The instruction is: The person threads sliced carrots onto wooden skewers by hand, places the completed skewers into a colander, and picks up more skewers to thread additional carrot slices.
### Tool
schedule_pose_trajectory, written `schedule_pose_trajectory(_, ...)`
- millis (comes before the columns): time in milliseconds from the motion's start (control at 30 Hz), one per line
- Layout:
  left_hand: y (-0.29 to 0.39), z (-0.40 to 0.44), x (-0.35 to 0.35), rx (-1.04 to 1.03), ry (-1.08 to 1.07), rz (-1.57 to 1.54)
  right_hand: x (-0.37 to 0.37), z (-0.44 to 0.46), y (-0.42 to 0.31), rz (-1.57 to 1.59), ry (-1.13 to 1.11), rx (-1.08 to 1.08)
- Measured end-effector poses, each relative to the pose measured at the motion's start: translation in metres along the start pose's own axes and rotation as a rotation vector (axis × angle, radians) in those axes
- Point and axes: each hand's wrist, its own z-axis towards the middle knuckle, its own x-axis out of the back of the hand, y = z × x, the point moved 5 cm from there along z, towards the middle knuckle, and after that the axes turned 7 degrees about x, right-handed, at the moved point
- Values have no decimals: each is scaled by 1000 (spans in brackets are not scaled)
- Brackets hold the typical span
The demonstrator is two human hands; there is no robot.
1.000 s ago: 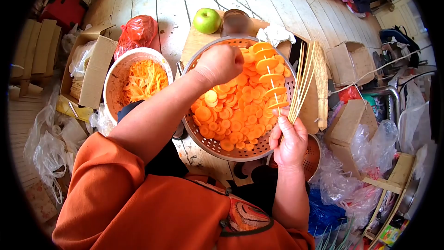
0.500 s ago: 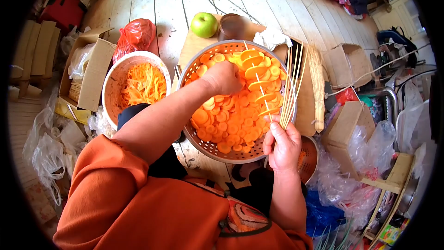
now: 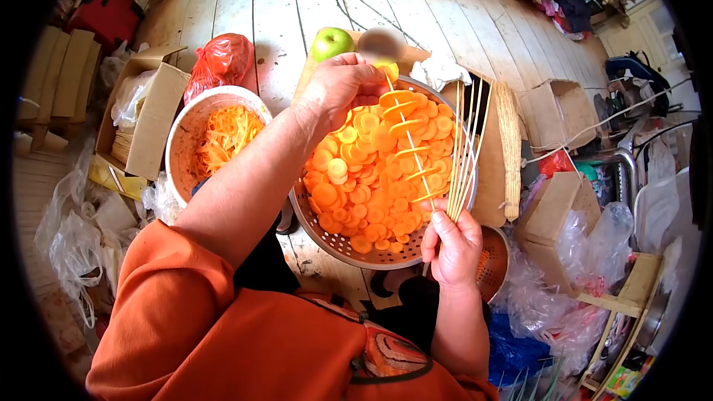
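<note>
My left hand pinches a yellowish carrot slice at the upper tip of a thin skewer. Several orange slices sit spaced along that skewer. Its lower end is in my right hand, closed also round a bundle of bare skewers that fans upward. Beneath both hands, a large perforated colander holds a heap of round carrot slices.
Left of the colander stands a white bucket of carrot shreds, near a red bag. A green apple and brown cup sit behind. Rightward are a straw bundle, a smaller colander and open cardboard boxes.
My left hand has risen out of the carrot heap to the skewer's tip, now with a slice between its fingers. My right hand still holds the skewers, slightly lower.
</note>
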Motion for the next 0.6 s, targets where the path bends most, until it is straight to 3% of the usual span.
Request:
schedule_pose_trajectory(300,5,-3,0,-66,70,1,5,0,2,17,-10,-11)
schedule_pose_trajectory(467,12,-7,-7,-227,31,322,7,-2,4,28,-33,-10)
schedule_pose_trajectory(600,8,-12,-11,-166,30,352,8,-3,4,23,-4,24)
